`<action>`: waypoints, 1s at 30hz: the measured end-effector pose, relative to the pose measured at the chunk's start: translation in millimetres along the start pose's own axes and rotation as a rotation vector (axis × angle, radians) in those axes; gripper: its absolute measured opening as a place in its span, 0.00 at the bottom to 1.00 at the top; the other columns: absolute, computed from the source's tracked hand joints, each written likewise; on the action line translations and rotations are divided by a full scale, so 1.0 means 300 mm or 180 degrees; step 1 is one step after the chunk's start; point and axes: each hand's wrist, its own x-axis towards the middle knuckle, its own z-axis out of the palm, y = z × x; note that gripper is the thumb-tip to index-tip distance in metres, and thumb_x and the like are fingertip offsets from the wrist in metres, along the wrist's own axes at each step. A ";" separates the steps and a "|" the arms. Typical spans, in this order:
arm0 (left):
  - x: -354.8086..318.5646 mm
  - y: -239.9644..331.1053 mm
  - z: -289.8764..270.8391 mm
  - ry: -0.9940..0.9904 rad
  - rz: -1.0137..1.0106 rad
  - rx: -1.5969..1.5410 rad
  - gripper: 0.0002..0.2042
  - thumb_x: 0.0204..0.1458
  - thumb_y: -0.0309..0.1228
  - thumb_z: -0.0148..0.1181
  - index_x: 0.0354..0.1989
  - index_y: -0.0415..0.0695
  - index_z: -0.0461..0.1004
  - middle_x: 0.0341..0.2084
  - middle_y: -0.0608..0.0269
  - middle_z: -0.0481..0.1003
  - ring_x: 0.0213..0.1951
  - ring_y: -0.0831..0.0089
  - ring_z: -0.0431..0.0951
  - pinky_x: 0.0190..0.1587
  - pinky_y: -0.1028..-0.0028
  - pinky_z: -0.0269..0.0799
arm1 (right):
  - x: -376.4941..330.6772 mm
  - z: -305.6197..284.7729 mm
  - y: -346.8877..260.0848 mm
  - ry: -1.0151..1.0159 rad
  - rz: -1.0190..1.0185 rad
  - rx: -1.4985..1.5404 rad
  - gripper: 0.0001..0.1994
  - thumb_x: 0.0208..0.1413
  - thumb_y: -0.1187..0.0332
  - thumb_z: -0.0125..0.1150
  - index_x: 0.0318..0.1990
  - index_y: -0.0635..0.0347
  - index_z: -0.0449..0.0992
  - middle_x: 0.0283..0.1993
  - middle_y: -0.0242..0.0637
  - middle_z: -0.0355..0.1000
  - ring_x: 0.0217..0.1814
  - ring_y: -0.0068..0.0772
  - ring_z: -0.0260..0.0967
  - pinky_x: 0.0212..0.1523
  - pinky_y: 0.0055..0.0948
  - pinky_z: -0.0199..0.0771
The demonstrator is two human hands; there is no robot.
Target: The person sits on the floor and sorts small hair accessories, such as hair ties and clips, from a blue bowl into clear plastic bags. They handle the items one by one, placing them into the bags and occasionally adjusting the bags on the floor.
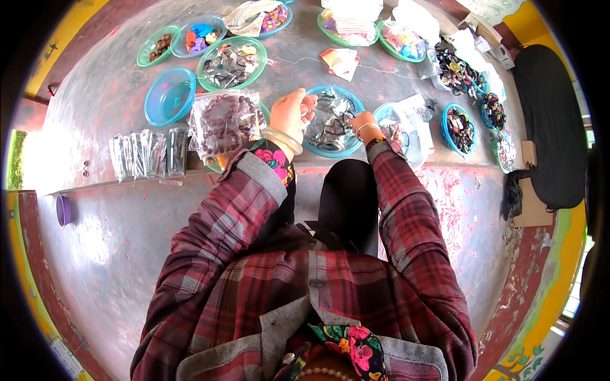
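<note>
Left hand (pixel 295 113) half-curled, right hand (pixel 365 122) curled tighter; holding what, I can't tell; blue basin (pixel 346 152) between, probably for easy reach.

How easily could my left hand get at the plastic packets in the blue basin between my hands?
Likely yes: your left hand is at the left of the blue basin, your right hand at its right, and nothing seems to cover the plastic packets between.
</note>
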 end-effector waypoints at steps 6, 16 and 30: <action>-0.014 0.005 0.007 0.0008 0.0056 0.0075 0.11 0.47 0.36 0.51 0.19 0.44 0.69 0.26 0.61 0.73 0.31 0.75 0.70 0.32 0.76 0.64 | 0.025 -0.020 0.060 0.0593 -0.0892 -0.1158 0.22 0.40 0.46 0.55 0.33 0.57 0.76 0.38 0.43 0.72 0.42 0.46 0.69 0.43 0.36 0.68; -0.034 0.013 0.039 -0.0369 -0.0095 0.0209 0.11 0.49 0.39 0.54 0.30 0.43 0.70 0.31 0.65 0.72 0.37 0.75 0.70 0.38 0.75 0.64 | -0.462 -0.302 -0.202 -0.0433 -0.0780 0.4240 0.06 0.47 0.67 0.59 0.28 0.57 0.70 0.27 0.34 0.72 0.24 0.24 0.70 0.20 0.17 0.65; -0.051 0.019 0.040 -0.1746 -0.0404 -0.0139 0.11 0.49 0.31 0.53 0.39 0.37 0.70 0.36 0.60 0.72 0.39 0.73 0.71 0.42 0.72 0.67 | -0.696 -0.209 -0.327 -0.0818 -0.1010 0.5113 0.07 0.48 0.75 0.57 0.36 0.63 0.72 0.31 0.33 0.72 0.26 0.23 0.69 0.25 0.18 0.68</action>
